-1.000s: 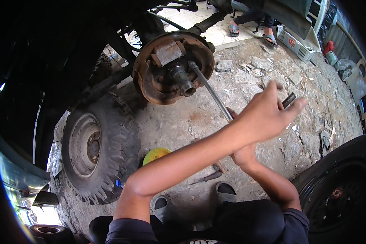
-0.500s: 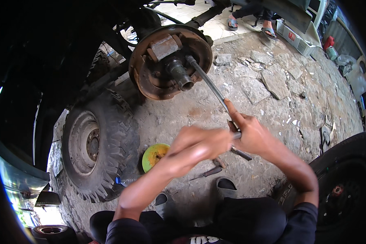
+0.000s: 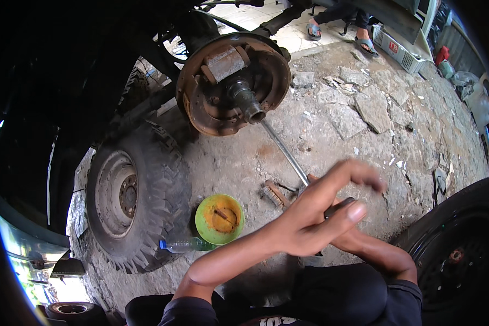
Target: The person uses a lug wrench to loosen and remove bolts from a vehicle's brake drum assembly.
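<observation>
My left hand [image 3: 309, 217] is open, thumb and fingers apart, over the near end of a long shiny socket bar [image 3: 285, 148]. Behind it my right hand [image 3: 349, 238] is mostly hidden; one fingertip shows against the bar, which it holds. A dark piece, perhaps the bar's handle, shows between the left thumb and fingers. From the hands the bar slants up and left to a rusty wheel hub with a brake backing plate [image 3: 193, 106]. Its far end passes out of sight behind the protruding axle spindle [image 3: 247, 100].
A knobbly tyre [image 3: 163, 195] leans at the left, another tyre [image 3: 418, 239] at the right. Near my feet are a green bowl [image 3: 204, 209], a plastic bottle [image 3: 185, 245] and a wire brush [image 3: 275, 193]. Broken slabs [image 3: 372, 111], a white crate [image 3: 391, 46] and a person's sandalled feet [image 3: 365, 46] lie beyond.
The bar's far end has swung from the backing plate, right of the spindle, to below and behind it. My left hand has moved right and opened; my right hand has dropped lower.
</observation>
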### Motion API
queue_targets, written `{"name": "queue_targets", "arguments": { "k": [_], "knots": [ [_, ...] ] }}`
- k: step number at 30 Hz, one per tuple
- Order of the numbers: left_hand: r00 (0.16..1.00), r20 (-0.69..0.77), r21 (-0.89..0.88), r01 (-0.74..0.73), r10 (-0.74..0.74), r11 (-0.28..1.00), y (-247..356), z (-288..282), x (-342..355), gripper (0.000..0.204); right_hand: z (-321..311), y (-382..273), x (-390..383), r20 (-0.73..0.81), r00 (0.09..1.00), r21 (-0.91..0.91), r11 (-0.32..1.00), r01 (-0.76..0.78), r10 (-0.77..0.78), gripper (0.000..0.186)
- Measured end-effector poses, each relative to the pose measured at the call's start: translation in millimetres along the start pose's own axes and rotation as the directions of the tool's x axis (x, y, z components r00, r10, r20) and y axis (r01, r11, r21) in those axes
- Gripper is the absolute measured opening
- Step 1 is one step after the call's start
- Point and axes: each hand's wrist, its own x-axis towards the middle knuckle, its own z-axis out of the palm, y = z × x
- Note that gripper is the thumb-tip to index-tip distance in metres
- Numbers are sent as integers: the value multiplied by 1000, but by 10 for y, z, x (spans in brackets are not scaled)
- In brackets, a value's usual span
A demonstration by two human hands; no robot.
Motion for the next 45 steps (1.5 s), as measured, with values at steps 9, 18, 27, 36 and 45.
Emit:
{"name": "queue_targets", "arguments": {
  "k": [9, 18, 27, 36, 45],
  "knots": [
    [777, -576, 76, 361, -255, 929, -849, -614, -237, 42, 140, -274, 285, -229, 945, 602, 797, -52, 234, 50],
    [759, -477, -103, 452, -443, 886, -750, -760, -77, 35, 187, -458, 493, -88, 873, 940, 329, -86, 480, 45],
    [777, -463, -12, 476, -427, 879, -648, -699, -78, 35, 231, -508, 374, -55, 888, 969, 238, -62, 456, 49],
    [798, -433, 72, 495, -420, 866, -579, -835, -57, 36, 314, -542, 474, -27, 883, 993, 113, -30, 468, 41],
    [800, -458, 615, 600, -388, 511, -132, -945, 201, 46, 364, -538, 484, -8, 888, 997, 70, -27, 459, 20]
  ]
}}
